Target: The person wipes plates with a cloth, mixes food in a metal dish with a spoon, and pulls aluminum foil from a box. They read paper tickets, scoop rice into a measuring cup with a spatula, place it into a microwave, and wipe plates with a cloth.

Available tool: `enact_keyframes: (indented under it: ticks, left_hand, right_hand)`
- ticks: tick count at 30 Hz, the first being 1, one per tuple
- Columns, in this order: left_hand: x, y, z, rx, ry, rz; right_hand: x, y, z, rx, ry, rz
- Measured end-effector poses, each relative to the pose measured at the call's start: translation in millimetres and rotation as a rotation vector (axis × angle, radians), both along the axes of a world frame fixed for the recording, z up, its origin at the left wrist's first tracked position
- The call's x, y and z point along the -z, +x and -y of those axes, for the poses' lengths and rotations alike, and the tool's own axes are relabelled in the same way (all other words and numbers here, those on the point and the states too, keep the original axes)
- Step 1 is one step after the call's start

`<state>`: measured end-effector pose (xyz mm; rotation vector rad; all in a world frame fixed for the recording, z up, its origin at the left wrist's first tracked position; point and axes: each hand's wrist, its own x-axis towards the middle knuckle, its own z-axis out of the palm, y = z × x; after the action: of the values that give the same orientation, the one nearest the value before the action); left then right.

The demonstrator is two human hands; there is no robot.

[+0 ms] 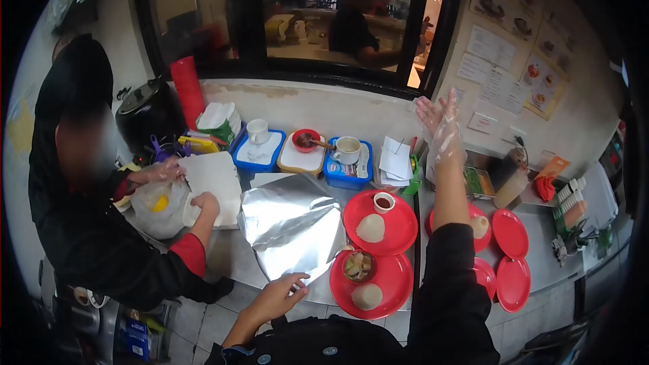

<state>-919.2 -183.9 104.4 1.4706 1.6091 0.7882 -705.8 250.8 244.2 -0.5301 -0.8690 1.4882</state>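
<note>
My left hand [277, 297] is bare and rests at the near edge of a sheet of aluminium foil [291, 220], fingers curled loosely by its corner. My right hand [441, 125], in a clear plastic glove, is raised towards the window wall with its fingers spread and nothing in it. Beside the foil, a red plate [402, 220] holds a rice mound [370, 228] and a small cup of dark sauce [383, 202]. Nearer me, another red plate [399, 290] bears a rice mound [367, 297] and a bowl of food [359, 266].
At the left a co-worker [101, 230] handles a white foam box [213, 182] and a plastic bag [159, 206]. Blue-rimmed tubs [348, 174] line the wall. More red plates [510, 233], a squeeze bottle [508, 192] and a rice cooker [149, 118] stand around.
</note>
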Motion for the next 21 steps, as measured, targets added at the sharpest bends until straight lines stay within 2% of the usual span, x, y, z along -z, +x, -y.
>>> enact_keyframes:
  ticks: [8,13,15,16,18,21]
  left_hand:
    - [-1,-19,12,-0.053,-0.033,-0.038]
    - [-9,-19,15,-0.087,-0.083,-0.082]
    - [-5,-20,18,-0.108,-0.069,-0.074]
    - [-3,-20,19,-0.106,-0.073,-0.073]
    - [-1,-20,20,-0.121,-0.07,-0.079]
    - [-4,-18,21,-0.116,-0.071,-0.087]
  right_hand:
    - [-38,-28,-39,-0.017,-0.047,-0.123]
    - [-48,-43,-29,-0.032,-0.022,-0.141]
    - [-50,-43,-26,-0.059,-0.096,-0.208]
    - [-44,-43,-30,-0.058,-0.099,-0.207]
    - [-22,-50,-48,-0.016,0.149,-0.158]
    - [36,-42,-119,0.173,0.083,-0.097]
